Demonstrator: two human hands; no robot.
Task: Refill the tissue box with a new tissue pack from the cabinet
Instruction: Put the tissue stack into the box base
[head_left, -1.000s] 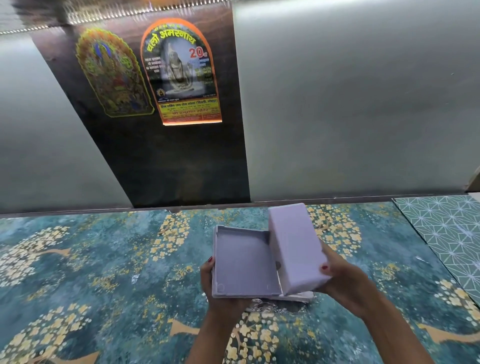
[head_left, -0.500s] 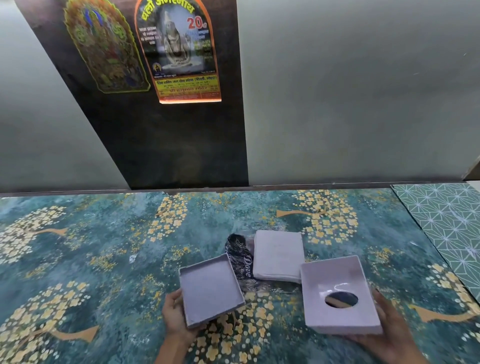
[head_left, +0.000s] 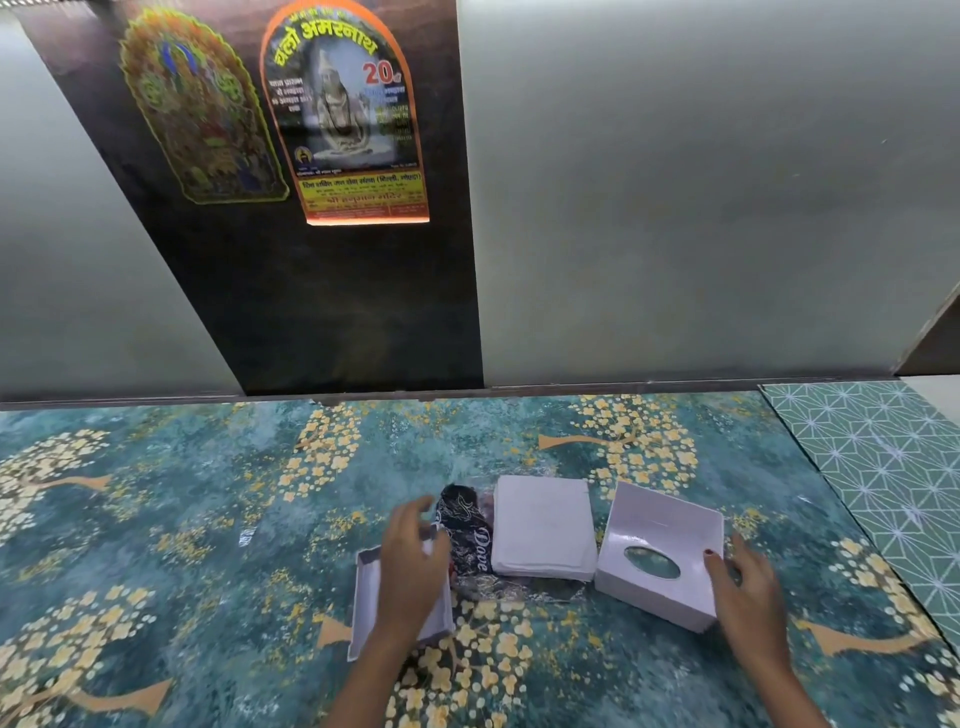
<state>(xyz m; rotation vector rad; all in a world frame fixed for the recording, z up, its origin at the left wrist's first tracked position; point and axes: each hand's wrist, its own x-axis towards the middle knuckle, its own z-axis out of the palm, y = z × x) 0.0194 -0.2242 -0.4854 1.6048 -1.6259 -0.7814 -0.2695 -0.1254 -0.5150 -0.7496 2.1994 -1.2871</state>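
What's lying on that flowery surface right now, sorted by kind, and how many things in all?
Box halves: 2, the tray under the left hand and the lid with oval slot by the right hand
Tissue stacks: 1, white tissue stack
Wrappers: 1, dark wrapper
Total: 4

Head view, down onto tabletop (head_left: 156, 519)

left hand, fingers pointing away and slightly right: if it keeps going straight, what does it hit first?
Most likely the dark wrapper, which lies just past the left hand's fingertips; the tissue stack sits further right. Height above the surface is unclear.
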